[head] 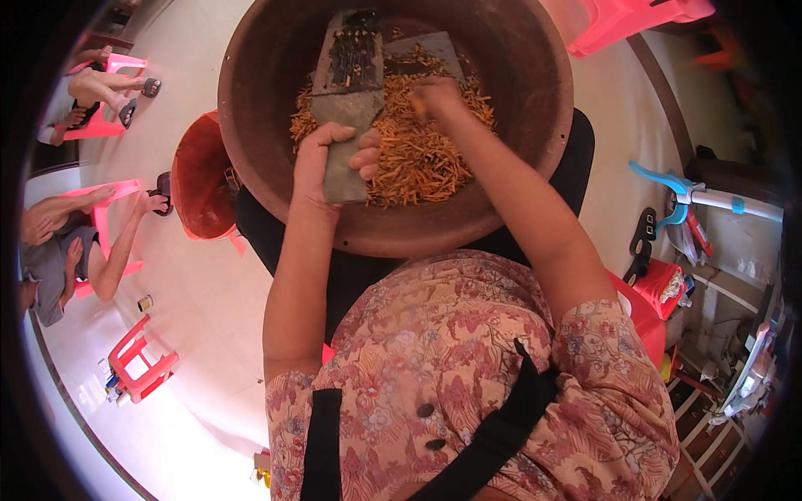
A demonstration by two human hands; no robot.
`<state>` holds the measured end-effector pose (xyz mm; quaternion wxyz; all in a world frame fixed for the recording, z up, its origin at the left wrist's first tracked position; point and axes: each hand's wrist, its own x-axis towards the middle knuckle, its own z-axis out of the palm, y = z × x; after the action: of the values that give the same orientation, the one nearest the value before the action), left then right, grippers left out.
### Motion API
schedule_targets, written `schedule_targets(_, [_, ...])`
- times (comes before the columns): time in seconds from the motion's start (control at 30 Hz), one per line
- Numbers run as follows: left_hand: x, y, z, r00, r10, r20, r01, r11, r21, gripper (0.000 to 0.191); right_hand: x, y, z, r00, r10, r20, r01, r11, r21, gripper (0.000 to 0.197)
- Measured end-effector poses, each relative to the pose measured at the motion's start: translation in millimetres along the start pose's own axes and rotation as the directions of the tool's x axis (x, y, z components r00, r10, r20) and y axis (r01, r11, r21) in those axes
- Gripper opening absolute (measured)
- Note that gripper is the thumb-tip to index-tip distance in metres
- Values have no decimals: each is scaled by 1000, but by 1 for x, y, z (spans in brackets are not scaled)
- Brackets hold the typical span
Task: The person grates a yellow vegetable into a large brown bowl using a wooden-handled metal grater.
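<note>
A large brown plastic basin point(438, 225) rests on my lap, with a heap of orange-brown shreds point(426, 169) inside. My left hand point(338, 160) grips the handle end of a flat grater board point(348, 109), whose dark slotted part points away from me and has bits stuck on it. My right hand point(437, 100) is bent over the shreds, right of the grater, and is blurred; a small orange piece shows at its fingers. A grey flat plate point(432, 50) with shreds on it lies behind that hand, partly covered.
Left of the basin stands a red bin or bag point(203, 181). Two seated people point(113, 87) are at the far left. A red stool point(144, 363) stands lower left, a pink one point(626, 22) upper right. A blue-footed stand point(677, 191) and a red container point(658, 288) are at right.
</note>
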<state>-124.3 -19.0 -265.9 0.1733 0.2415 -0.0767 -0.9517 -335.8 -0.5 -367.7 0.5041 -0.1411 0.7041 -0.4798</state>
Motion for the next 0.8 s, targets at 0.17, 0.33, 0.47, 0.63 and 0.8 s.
schedule_targets(0.17, [-1, -33, -8, 997, -70, -31, 67, 994, -87, 27, -7, -31, -37, 984, 71, -165, -58, 995, 81, 28])
schedule_targets(0.33, [11, -71, -3, 981, -131, -146, 125, 991, -50, 33, -3, -30, -47, 995, -100, -4, 100, 994, 45, 33])
schedule_targets(0.47, [17, -87, -19, 971, -164, -173, 150, 985, -90, 32, -12, -28, -39, 984, -171, 55, 168, 984, 58, 38])
schedule_targets(0.63, [17, -96, -23, 972, -112, -205, 122, 992, 40, 26, -24, -30, -39, 968, -237, 85, 237, 971, 1, 45])
schedule_targets(0.8, [19, -98, -24, 962, -137, -236, 147, 989, 26, 24, -30, -33, -34, 970, -225, 88, 223, 974, 39, 47])
